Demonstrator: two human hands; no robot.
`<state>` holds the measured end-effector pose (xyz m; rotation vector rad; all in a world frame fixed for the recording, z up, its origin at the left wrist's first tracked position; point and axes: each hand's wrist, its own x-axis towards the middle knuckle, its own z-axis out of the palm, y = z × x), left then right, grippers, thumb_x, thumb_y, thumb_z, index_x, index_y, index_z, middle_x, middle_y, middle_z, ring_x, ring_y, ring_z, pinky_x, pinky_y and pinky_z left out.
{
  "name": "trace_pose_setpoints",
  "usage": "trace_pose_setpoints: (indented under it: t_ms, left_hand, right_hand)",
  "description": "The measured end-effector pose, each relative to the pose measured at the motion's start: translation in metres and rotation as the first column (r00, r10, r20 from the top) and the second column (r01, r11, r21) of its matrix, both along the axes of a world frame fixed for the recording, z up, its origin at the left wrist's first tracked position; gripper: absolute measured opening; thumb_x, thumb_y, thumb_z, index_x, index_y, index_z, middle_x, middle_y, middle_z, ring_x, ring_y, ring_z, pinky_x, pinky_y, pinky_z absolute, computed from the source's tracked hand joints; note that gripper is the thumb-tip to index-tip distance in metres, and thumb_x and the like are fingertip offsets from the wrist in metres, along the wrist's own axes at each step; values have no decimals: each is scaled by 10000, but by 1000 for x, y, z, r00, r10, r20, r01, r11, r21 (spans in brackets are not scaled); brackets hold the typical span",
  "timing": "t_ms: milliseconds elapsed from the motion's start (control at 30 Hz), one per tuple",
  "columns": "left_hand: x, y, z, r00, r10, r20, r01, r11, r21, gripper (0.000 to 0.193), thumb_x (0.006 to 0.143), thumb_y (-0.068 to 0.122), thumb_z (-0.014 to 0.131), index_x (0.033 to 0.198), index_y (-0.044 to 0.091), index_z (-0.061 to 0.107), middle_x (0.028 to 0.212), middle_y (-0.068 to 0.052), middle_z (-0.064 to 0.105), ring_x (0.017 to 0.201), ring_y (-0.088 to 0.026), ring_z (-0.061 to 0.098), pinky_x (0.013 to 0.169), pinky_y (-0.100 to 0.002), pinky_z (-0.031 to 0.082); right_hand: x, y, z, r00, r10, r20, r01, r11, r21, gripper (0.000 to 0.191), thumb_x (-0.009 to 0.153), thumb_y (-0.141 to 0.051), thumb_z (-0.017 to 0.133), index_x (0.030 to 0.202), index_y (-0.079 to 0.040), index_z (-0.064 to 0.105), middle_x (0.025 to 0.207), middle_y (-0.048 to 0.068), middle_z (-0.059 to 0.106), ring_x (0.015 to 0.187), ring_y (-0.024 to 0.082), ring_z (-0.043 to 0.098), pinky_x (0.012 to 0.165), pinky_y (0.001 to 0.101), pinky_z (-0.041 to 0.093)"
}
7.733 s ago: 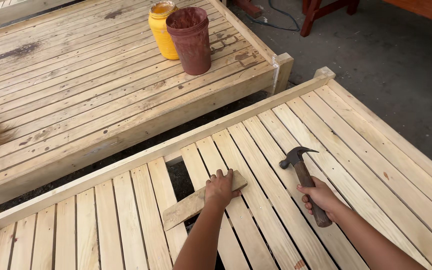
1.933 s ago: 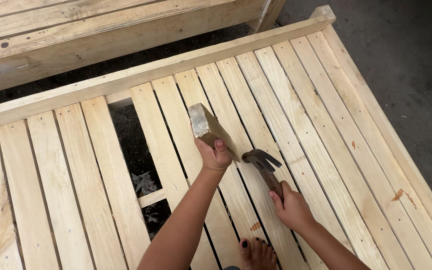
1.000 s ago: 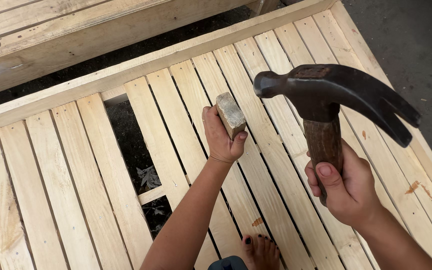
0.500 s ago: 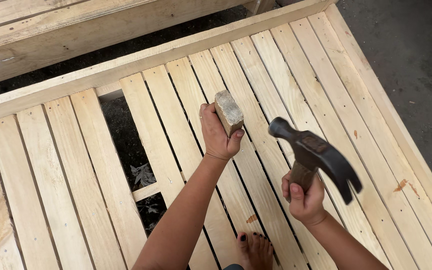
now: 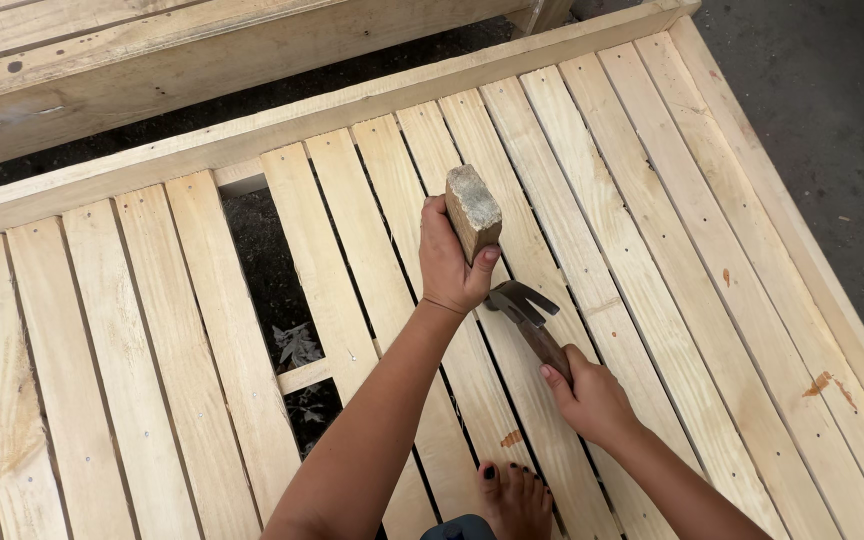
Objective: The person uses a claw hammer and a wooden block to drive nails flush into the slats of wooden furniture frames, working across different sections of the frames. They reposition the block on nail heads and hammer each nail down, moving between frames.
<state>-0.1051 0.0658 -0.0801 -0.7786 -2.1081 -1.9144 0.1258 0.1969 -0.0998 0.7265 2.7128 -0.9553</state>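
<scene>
The left hand (image 5: pixel 449 265) grips a wood block (image 5: pixel 473 210) standing upright on the slats (image 5: pixel 652 250), its top end rising above the fingers. The right hand (image 5: pixel 592 398) is closed around a hammer (image 5: pixel 530 318), whose head sits low beside the left wrist.

Gap (image 5: pixel 262 290) btwn slats open; crosspiece (image 5: pixel 304 376) blocks lower part.

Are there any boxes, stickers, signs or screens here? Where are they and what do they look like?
None can be seen, only these things:
Left hand: holds a pale wooden block on end.
Right hand: grips a dark claw hammer by its brown handle.
Slatted wooden frame: pale boards with one slat missing.
</scene>
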Motion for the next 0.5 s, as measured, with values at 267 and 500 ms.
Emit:
trace_pose_setpoints:
  t_ms: [267, 500]
  left_hand:
    - [-11, -33, 9, 1000, -9, 27, 3, 972, 236, 979, 939, 821, 503, 1427, 2, 279, 1246, -113, 514, 1108, -228, 539, 1021, -379, 471]
    - [-7, -97, -43, 998, -19, 53, 7, 975, 221, 933, 903, 810, 532, 1356, 11, 371, 1136, -105, 509, 1008, -218, 528, 946, -360, 463]
  right_hand:
    - [-19, 13, 34, 918, -372, 135, 384, 752, -535, 413, 1007, -423, 520, 962, -19, 594, 596, 71, 552, 420, 158, 482, 428, 326, 411]
    - [-54, 6, 73, 936, -346, -65, 220, 719, -659, 401, 1016, -392, 511, 1035, 1, 587, 635, 82, 572, 459, 149, 510, 437, 312, 441]
